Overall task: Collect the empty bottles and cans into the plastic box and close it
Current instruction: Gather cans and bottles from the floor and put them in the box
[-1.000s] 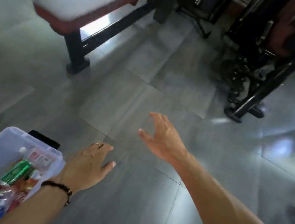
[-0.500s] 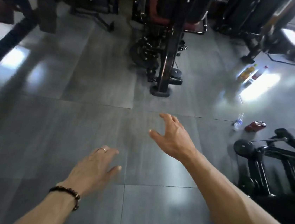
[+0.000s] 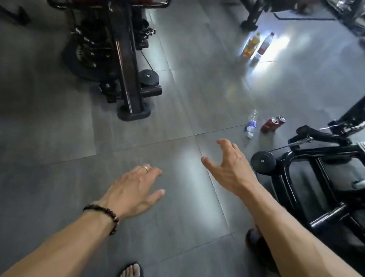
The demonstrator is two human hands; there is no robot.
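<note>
Both hands hover empty over the grey tiled floor (image 3: 42, 122): the left hand (image 3: 133, 188) flat with fingers relaxed, the right hand (image 3: 230, 166) spread and loosely curved. Ahead of the right hand lie a clear water bottle (image 3: 251, 122) and two red cans (image 3: 272, 123), just beside each other. Farther off stand an orange-drink bottle (image 3: 251, 45) and a red-capped bottle (image 3: 265, 43).

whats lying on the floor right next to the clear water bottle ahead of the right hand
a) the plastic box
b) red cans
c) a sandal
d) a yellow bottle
b: the red cans lie on the floor just right of the clear water bottle, ahead of the right hand; the plastic box is out of view.
</note>
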